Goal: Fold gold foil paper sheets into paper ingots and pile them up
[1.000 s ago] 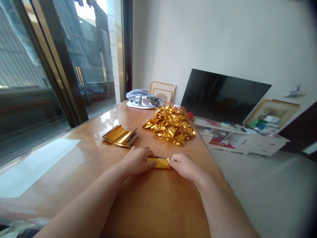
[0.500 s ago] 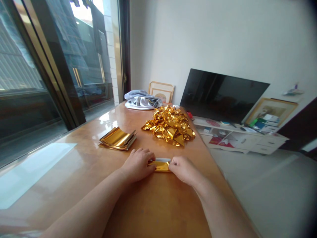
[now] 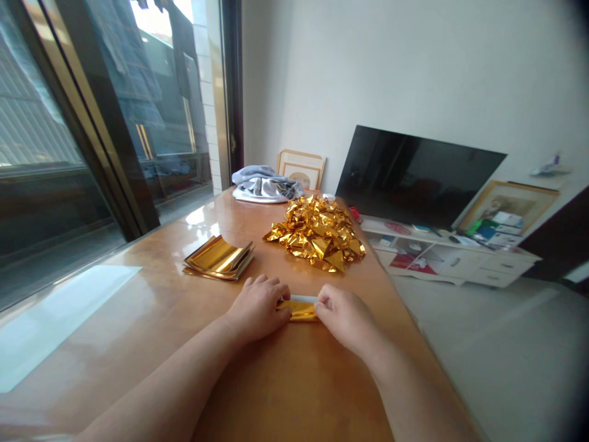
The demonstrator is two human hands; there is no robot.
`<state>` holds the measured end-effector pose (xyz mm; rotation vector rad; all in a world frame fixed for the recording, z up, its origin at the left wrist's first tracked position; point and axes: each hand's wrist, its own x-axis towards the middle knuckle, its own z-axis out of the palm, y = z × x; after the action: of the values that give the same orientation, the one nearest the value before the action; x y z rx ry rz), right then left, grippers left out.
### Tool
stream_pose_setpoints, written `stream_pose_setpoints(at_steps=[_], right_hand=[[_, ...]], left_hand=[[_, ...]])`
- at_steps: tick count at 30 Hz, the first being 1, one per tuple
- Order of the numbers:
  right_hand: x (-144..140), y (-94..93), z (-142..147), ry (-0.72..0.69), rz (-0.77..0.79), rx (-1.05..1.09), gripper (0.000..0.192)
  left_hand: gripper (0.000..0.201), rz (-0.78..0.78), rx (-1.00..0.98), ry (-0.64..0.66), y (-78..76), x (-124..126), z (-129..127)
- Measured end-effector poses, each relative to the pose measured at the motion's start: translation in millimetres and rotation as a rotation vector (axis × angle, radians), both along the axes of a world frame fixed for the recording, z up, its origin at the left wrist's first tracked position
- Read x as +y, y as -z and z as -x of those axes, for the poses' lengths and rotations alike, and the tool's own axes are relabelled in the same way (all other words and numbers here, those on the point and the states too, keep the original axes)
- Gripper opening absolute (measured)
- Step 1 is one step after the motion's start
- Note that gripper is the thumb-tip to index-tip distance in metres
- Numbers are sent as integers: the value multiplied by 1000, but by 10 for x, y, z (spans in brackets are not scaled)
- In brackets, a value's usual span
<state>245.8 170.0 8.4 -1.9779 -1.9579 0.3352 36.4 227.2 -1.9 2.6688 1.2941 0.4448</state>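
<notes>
A sheet of gold foil paper (image 3: pixel 304 310), partly folded, lies on the wooden table (image 3: pixel 294 380) with a strip of its pale back showing along the far edge. My left hand (image 3: pixel 262 307) grips its left end, thumb on the near side and fingers beyond. At the right end my right hand (image 3: pixel 343 313) pinches the paper with curled fingers. Past my left hand sits a stack of gold foil sheets (image 3: pixel 218 256), slightly curled. Farther off to the right is a heap of folded gold foil pieces (image 3: pixel 319 236).
Folded cloth (image 3: pixel 262 184) lies at the table's far end, near a leaning picture frame (image 3: pixel 301 166). A television (image 3: pixel 416 178) stands beyond, above a white cabinet (image 3: pixel 455 261). The table's right edge runs close to my right arm; a glass door (image 3: pixel 151 110) is on the left.
Both hands stay on the foil paper. My right hand has shifted very slightly; the paper looks almost the same.
</notes>
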Motion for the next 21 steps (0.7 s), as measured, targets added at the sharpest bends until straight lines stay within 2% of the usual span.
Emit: stream_pose_setpoints(at_steps=[3,5,11,21], right_hand=[[-118,-117,90,-184,-61,-51,22],[-203,-160,139,-243,-49,-119,25],[-317,-193,166,-253,36,-233,26],[-311,-204,157,-257,67,-234,26]], left_hand=[[14,-7,2,-3,-1,-6,1],[13,-4,-1,-4,-9,-12,1],[15,31,9,-17,-40,-25,-6],[18,32,19,-34,-51,-39,0]])
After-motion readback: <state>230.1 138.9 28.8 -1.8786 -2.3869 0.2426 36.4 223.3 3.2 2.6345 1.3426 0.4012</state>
